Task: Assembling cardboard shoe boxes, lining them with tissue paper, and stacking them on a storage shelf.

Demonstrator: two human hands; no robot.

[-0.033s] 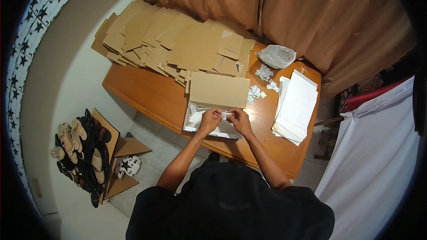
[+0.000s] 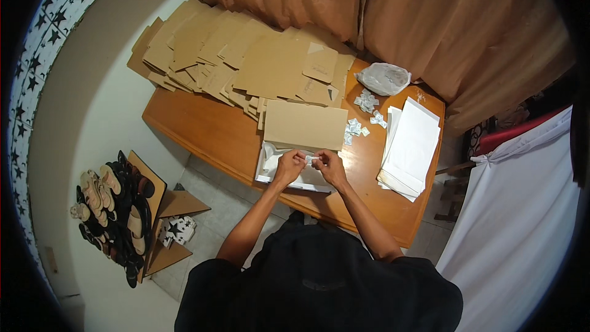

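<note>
White and tiny, a small packet (image 2: pixel 312 159) at centre frame was pinched between the fingertips of the left hand (image 2: pixel 289 166) and right hand (image 2: pixel 330 167), above an open white-lined box (image 2: pixel 270 160) on the wooden table (image 2: pixel 209 129).

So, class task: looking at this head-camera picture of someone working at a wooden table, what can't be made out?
- Small white item pinched between left hand and right hand: too small to identify.
- Open box: contents covered by the hands and white paper.
- Clear bag: contents blurred.
- Footwear pile on the floor: pairs too small to count.
</note>
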